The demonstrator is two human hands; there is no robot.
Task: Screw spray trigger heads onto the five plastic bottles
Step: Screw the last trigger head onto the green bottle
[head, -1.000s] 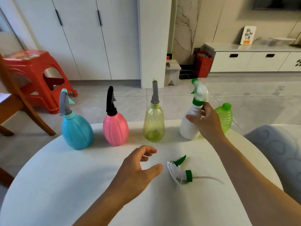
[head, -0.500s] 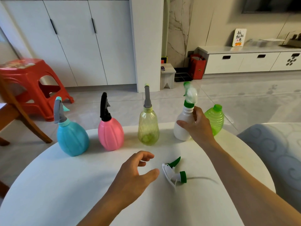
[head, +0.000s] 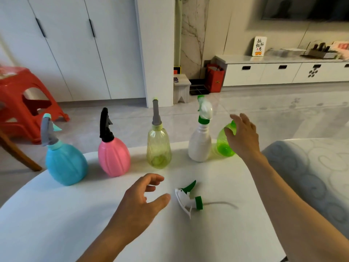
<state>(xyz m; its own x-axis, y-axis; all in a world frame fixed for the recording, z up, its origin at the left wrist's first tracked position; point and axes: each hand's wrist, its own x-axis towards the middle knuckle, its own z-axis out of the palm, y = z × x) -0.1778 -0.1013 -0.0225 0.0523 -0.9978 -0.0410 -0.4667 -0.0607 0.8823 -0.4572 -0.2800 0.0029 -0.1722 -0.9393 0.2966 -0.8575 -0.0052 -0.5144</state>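
Five bottles stand in a row along the far edge of the round white table (head: 56, 214). The blue bottle (head: 66, 163), pink bottle (head: 114, 157), yellow-green bottle (head: 158, 146) and white bottle (head: 200, 144) each carry a trigger head. The bright green bottle (head: 222, 146) at the right end has none. My right hand (head: 243, 137) is spread open around it, fingers near its neck, not gripping. A loose white-and-green trigger head (head: 187, 199) with its dip tube lies on the table. My left hand (head: 143, 199) hovers open just left of it.
A grey patterned cushion (head: 309, 176) sits to the right of the table. On the left stand a wooden chair leg (head: 17, 148) and a red plastic stool (head: 24, 99). White cabinets and a low TV unit line the far walls.
My right hand has let go of the white bottle's neck and moved right to the bright green bottle, fingers now spread. My left hand has stayed open beside the loose trigger head.
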